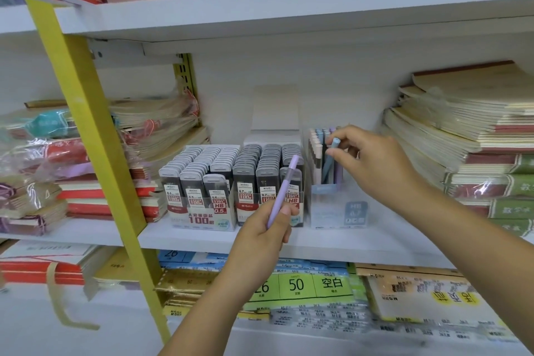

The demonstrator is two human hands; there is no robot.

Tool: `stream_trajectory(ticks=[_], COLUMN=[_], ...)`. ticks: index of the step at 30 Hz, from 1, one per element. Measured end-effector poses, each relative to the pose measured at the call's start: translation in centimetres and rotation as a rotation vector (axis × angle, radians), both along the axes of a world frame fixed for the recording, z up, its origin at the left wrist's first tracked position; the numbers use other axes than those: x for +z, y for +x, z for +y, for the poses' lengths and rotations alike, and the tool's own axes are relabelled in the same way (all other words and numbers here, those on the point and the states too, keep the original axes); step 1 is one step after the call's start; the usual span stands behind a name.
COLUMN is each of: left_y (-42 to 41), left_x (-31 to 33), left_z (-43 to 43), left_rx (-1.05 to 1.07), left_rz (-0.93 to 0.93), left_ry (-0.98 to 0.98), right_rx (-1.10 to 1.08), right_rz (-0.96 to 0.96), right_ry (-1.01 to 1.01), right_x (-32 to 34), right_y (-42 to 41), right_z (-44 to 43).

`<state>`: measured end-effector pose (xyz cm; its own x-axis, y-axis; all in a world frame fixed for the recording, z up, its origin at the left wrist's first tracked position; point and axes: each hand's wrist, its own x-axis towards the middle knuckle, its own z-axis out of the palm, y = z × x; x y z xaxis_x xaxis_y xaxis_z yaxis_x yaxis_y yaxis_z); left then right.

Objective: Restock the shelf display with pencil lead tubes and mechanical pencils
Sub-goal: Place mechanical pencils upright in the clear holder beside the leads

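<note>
My left hand (267,230) grips a lilac mechanical pencil (281,192) that points up and right, in front of the lead boxes. My right hand (368,159) pinches a blue mechanical pencil (329,162) by its upper part; its lower end stands inside the clear pencil display box (336,209) among several pastel pencils. Left of that box stand two display boxes of grey pencil lead tubes: the 0.5 box (199,182) and the 0.7 box (267,170), both full of rows of tubes.
A white shelf board (202,235) carries everything. Wrapped notebook stacks (476,139) rise at the right and more stacks (57,170) at the left. A yellow upright post (95,136) slants across the left. Paper packs (303,286) fill the shelf below.
</note>
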<state>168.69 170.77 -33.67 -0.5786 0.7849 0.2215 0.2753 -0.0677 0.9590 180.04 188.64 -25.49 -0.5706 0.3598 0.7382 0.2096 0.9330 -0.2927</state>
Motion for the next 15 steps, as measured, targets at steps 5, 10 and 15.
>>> stream_trajectory(ticks=[5, 10, 15], left_y=[-0.3, -0.4, -0.4], left_x=[-0.2, 0.1, 0.3], left_z=[-0.1, 0.0, -0.1], left_rx=[0.005, 0.002, 0.01], left_rz=[-0.008, -0.006, 0.006], left_ry=[0.01, 0.014, 0.014], right_rx=[-0.013, -0.102, -0.192], right_rz=[-0.022, -0.001, -0.156], right_ry=[0.002, 0.155, 0.124], right_x=[0.3, 0.5, 0.5], right_y=[-0.6, -1.6, -1.8], right_z=[0.1, 0.3, 0.6])
